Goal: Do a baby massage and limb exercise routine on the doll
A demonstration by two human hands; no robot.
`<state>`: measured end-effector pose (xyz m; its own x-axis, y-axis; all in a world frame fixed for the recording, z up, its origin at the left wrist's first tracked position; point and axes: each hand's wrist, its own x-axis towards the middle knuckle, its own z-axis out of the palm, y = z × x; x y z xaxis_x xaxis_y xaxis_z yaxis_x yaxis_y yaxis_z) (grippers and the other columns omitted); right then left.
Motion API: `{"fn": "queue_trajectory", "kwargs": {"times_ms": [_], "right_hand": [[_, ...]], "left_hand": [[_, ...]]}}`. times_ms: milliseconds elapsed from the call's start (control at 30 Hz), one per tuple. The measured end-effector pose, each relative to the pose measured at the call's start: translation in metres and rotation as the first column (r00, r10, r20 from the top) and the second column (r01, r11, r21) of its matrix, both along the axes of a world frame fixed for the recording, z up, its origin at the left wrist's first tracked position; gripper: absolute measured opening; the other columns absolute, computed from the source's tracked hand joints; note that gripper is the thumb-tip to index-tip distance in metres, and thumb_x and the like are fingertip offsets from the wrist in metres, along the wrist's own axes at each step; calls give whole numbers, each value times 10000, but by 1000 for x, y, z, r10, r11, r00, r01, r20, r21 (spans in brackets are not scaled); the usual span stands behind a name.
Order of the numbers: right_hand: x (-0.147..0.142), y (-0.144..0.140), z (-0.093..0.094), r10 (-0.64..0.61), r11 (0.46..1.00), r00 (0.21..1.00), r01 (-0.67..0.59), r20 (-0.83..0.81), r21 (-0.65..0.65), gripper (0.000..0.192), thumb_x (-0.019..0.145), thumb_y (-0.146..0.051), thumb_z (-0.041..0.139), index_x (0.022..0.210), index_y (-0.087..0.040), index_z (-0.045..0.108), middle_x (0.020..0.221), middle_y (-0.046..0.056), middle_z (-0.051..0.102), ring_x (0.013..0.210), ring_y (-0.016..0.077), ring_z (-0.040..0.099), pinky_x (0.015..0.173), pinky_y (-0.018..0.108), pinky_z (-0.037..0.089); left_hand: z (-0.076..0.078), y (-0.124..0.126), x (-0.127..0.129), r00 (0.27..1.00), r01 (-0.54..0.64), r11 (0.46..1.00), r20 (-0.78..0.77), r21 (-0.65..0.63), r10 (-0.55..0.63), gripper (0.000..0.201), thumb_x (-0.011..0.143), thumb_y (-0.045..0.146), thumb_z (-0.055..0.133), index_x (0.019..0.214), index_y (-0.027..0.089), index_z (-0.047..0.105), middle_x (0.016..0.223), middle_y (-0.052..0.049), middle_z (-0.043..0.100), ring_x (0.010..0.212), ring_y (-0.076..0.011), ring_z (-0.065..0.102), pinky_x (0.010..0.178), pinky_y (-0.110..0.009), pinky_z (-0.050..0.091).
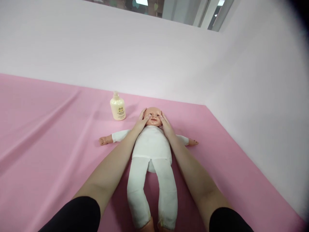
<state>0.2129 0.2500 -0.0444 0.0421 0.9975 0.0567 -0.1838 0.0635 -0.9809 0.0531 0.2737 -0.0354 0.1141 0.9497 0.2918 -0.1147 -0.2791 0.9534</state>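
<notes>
Nearest the camera, two black sleeves [74, 214] cover the upper arms; bare forearms extend forward on either side of the doll [151, 151].

The doll lies on its back on the pink sheet [48, 135], feet toward the viewer, head away. It wears a white one-piece suit. Legs are slightly apart, and the bare feet reach the lower frame edge. Both doll arms are spread out to the sides, with bare hands resting on the sheet.

The left hand [141, 121] lies flat against the left side of the doll's head, with the thumb on the cheek. The right hand [166, 124] lies against the right side of the head in the same manner. The hands are apart, with the head between them; fingers are extended, in contact, not curled into a grip.

Beyond the left hand, just beside the head, a cream bottle [117, 108] stands upright on the sheet. White walls [154, 54] rise behind the sheet and along its right edge.
</notes>
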Motion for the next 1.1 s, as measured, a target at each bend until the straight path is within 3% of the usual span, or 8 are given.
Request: {"fn": "queue_trajectory", "kwargs": {"times_ms": [200,433,633,767,933,1100], "right_hand": [[-1,-2,2,18,1000,1000,-18,-3,0,632,868,-547,470,1450,-400,272,1537,-76,294,1360,202,409,1045,425,451],[-7,-9,14,-10,1000,997,8,-76,-21,608,895,-481,446,1462,-322,295,1482,-11,413,1301,214,486,1047,414,455],[-10,-7,13,-22,1000,998,21,-63,-23,654,877,-504,463,1472,-313,269,1476,-5,420,1302,213,486,1054,416,449],[-7,-5,8,14,1000,999,-15,42,20,756,831,-563,517,1484,-339,208,1505,-30,371,1342,202,435,1089,410,409],[-1,-10,10,14,996,964,-36,264,82,959,736,-538,661,1504,-314,130,1545,-28,286,1428,190,278,1186,378,223],[-1,-15,16,9,998,943,-31,332,61,973,756,-560,629,1513,-283,85,1559,-9,251,1445,189,228,1199,374,172]], "left_hand": [[-6,7,1,995,-2,999,95,-40,6,532,831,389,579,1309,182,468,1422,-102,474,1326,-228,432,1112,-335,335],[-15,17,11,969,-58,993,233,-107,82,409,847,408,533,1193,189,547,1365,-95,530,1290,-234,476,1100,-376,359],[-14,17,12,970,-77,989,218,-130,104,357,875,382,485,1177,206,559,1316,-69,578,1279,-218,487,1098,-388,368],[-13,15,7,990,-68,996,119,-63,75,489,835,438,547,1263,206,517,1376,-87,523,1306,-240,454,1104,-394,353],[-9,5,-1,997,-20,999,-79,49,24,812,699,444,715,1393,178,387,1466,-127,405,1366,-272,367,1135,-376,302],[-4,-1,-4,989,11,999,-145,35,-5,891,684,473,723,1433,200,325,1507,-118,337,1396,-273,315,1154,-384,265]]}}
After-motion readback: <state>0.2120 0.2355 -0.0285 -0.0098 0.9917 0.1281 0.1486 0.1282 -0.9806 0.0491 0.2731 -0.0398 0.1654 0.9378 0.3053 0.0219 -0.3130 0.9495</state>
